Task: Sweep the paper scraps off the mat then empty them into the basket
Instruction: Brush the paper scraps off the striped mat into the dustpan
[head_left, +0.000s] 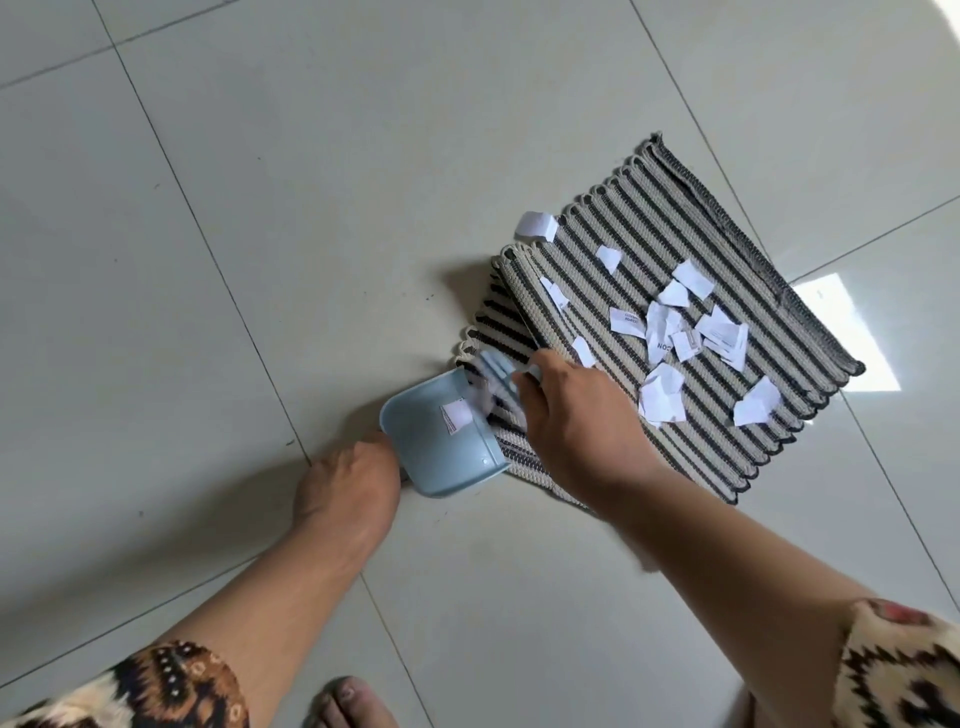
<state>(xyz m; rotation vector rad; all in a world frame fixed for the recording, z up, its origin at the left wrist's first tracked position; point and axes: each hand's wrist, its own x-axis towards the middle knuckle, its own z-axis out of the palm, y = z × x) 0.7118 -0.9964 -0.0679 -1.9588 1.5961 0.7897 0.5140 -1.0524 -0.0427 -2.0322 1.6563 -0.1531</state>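
Patterned sleeves fill the bottom corners, w/ bare toes between them at the bottom edge. Paper scraps: most lie in a loose cluster on the right half of the striped mat, a few strays nearer its left side, one white piece overhanging the far-left edge, and one scrap inside the light-blue dustpan. Dustpan's mouth touches the mat's near-left corner. R hand is over that corner, fingers clenched round a small blue brush; it's blurred, bristles at the pan's mouth. L hand holds the dustpan's rear, fingers curled under, handle hidden. Mat sits on pale floor tiles; bright sun patch just beside its right edge.
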